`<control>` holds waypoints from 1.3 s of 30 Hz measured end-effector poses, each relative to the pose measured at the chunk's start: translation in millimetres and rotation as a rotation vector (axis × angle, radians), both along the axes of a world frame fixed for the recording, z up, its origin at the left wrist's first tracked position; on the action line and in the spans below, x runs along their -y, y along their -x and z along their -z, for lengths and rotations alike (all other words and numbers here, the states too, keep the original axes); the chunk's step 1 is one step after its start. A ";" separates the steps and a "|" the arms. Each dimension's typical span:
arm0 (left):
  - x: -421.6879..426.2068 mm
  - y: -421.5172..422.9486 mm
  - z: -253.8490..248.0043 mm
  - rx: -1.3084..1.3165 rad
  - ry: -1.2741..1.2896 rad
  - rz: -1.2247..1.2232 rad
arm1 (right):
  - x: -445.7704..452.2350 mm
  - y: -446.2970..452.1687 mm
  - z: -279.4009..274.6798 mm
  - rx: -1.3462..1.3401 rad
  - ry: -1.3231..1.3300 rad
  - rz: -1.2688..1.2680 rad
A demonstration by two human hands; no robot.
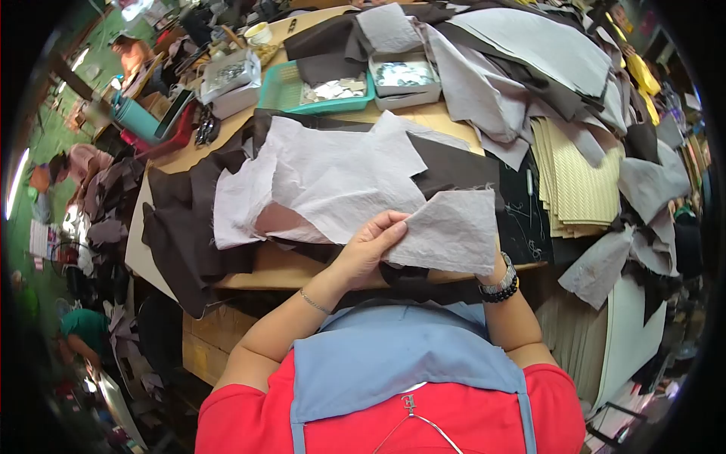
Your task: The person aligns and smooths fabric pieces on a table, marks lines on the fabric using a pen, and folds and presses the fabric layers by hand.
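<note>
A small light grey cloth piece [450, 233] with frayed edges is held up over the table's front edge. My left hand [374, 240] pinches its left side between thumb and fingers. My right hand [499, 261] is at the piece's lower right, mostly hidden behind the cloth, so its fingers do not show. Beyond my hands, a large crumpled light grey cloth [325, 170] lies over dark brown cloth [197, 219] on the wooden table [265, 274].
A green basket [280, 89] and a white box [412, 97] hold small pieces at the back. Patterned cream sheets [578, 178] and a cloth heap [529, 53] lie right. A teal container [136, 113] stands left. Other people [83, 333] are further left.
</note>
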State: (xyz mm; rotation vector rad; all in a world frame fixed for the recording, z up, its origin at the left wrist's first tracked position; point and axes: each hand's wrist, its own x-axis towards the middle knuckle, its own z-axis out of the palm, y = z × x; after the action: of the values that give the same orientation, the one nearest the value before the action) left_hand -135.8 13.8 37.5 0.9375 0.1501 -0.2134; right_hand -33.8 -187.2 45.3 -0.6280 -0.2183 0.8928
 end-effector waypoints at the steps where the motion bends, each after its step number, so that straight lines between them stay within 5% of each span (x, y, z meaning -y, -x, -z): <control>1: -0.3 0.6 0.9 -0.011 0.020 -0.014 | 0.1 0.3 -2.0 0.056 -0.004 -0.004; 8: 0.5 0.4 -4.6 0.077 0.166 -0.060 | -2.3 -2.1 -18.2 0.371 0.237 0.004; 13: -10.2 -0.2 1.1 0.181 0.366 0.157 | -14.9 -5.4 -46.6 1.381 0.527 0.228; 16: 6.9 1.2 -23.0 0.126 0.039 0.047 | -19.8 2.2 -58.4 1.353 0.493 0.261; 26: 8.0 0.5 -19.5 0.322 -0.053 -0.021 | -18.4 8.2 -53.8 1.316 0.424 0.255; 35: 4.1 -2.0 -18.1 0.243 0.043 -0.115 | 10.8 0.1 -8.3 0.810 0.561 -0.025; 37: 2.3 -2.6 -16.4 0.242 0.061 -0.101 | 11.8 0.2 -12.0 1.064 0.598 0.053; 39: 0.2 -2.7 -12.2 0.266 0.031 -0.112 | 10.7 0.8 -13.2 1.750 0.625 0.302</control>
State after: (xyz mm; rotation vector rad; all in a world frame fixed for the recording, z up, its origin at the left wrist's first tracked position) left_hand -133.1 13.7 49.7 0.9152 -0.0460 0.0135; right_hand -34.6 -197.9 58.5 -1.8627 -1.3844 -0.1438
